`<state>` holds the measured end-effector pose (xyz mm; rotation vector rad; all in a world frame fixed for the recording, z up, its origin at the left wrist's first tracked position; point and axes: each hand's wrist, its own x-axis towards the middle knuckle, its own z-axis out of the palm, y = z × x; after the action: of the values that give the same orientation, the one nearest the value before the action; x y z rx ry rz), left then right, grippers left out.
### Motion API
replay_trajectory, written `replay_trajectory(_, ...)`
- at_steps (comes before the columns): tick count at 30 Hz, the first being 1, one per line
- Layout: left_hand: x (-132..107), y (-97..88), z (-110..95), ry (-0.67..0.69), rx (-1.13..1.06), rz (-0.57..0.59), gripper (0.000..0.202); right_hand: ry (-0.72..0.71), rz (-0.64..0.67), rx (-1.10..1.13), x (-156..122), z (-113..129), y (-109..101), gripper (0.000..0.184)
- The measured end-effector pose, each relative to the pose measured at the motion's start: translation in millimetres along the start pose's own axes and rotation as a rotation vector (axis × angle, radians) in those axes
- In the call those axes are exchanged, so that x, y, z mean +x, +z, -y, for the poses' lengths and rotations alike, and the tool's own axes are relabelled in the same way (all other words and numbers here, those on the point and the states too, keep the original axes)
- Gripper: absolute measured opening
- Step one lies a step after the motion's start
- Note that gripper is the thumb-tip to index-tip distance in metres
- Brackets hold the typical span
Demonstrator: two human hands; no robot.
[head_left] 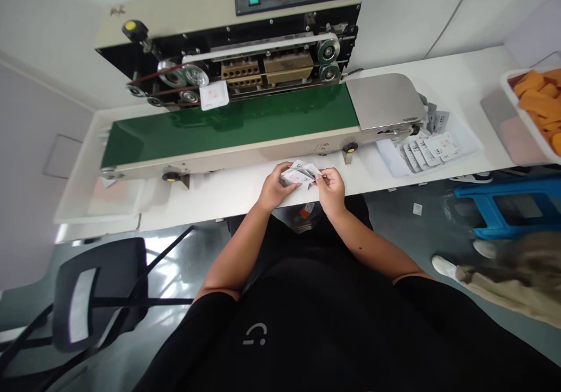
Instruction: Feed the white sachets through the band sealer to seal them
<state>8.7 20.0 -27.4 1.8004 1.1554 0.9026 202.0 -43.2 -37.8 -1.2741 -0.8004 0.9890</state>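
Observation:
Several small white printed sachets (295, 176) are fanned out between my hands, just above the front edge of the white table. My left hand (272, 188) is closed around the left side of the bunch, thumb on top. At the right side, my right hand (332, 190) pinches one sachet's edge between thumb and fingers. Behind them stands a band sealing machine (228, 30) with a green conveyor belt (236, 120). One white sachet (214, 95) hangs upright at its rollers, over the belt's back edge.
At right, a white tray (397, 161) holds several sachets, near a bin (511, 97) of orange pieces. A clear tray (65, 211) sits at left. A black chair (105, 263), a blue stool (482, 205) and another person's leg (504, 287) are below the table.

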Motion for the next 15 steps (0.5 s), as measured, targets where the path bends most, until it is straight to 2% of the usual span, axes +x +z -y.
replay_trajectory(4, 0, -0.7, 4, -0.012, -0.002, -0.039, 0.064, -0.055, -0.142, 0.079, -1, 8, -2, 0.050)
replay_trajectory(8, 0, -0.4, 6, -0.027, -0.017, -0.047, 0.062, 0.023, -0.224, 0.192, 6, 27, -14, 0.056)
replay_trajectory(12, -1, -0.2, 4, -0.022, -0.022, -0.038, 0.061, 0.129, -0.155, 0.289, 14, 47, -29, 0.051)
replay_trajectory(15, -2, -0.7, 2, -0.022, -0.020, -0.032, 0.062, 0.228, -0.037, 0.322, 16, 61, -34, 0.048)
